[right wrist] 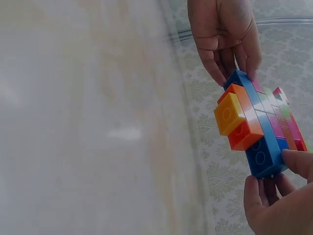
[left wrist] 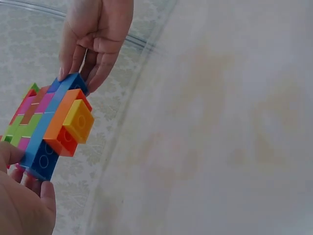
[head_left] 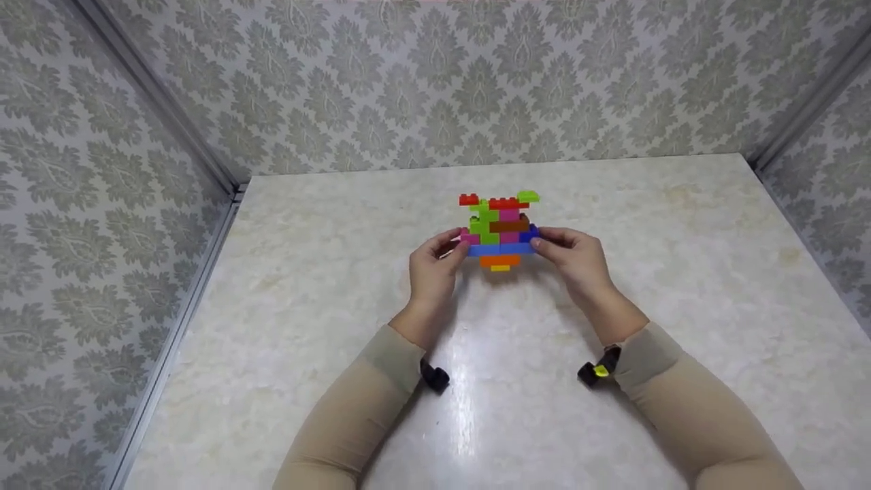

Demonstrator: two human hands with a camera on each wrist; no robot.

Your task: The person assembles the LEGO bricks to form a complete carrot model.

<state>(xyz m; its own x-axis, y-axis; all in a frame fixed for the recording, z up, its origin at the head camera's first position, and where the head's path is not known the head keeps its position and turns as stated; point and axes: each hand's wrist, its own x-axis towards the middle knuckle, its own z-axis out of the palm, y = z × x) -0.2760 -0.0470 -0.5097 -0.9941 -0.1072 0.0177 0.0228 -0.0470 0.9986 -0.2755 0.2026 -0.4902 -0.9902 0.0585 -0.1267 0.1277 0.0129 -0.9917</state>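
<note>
A model of toy building bricks (head_left: 500,228) is held up over the table, upright in the head view. Its layers run from a yellow brick (left wrist: 79,121) at the bottom through orange (right wrist: 247,120) and a blue row (head_left: 500,250) to pink, green, brown and dark blue bricks. Red bricks (head_left: 505,203) and a light green one (head_left: 529,196) top it. My left hand (head_left: 435,264) pinches the left end of the blue row between thumb and fingers. At the opposite end, my right hand (head_left: 578,257) grips the blue bricks likewise. Both wrist views show the hollow undersides.
A pale marbled table (head_left: 326,272) lies under the hands. Patterned wall panels (head_left: 435,82) with metal edge strips stand at the back and both sides. Each wrist carries a black strap mount, the left one (head_left: 435,376) and the right one (head_left: 593,373).
</note>
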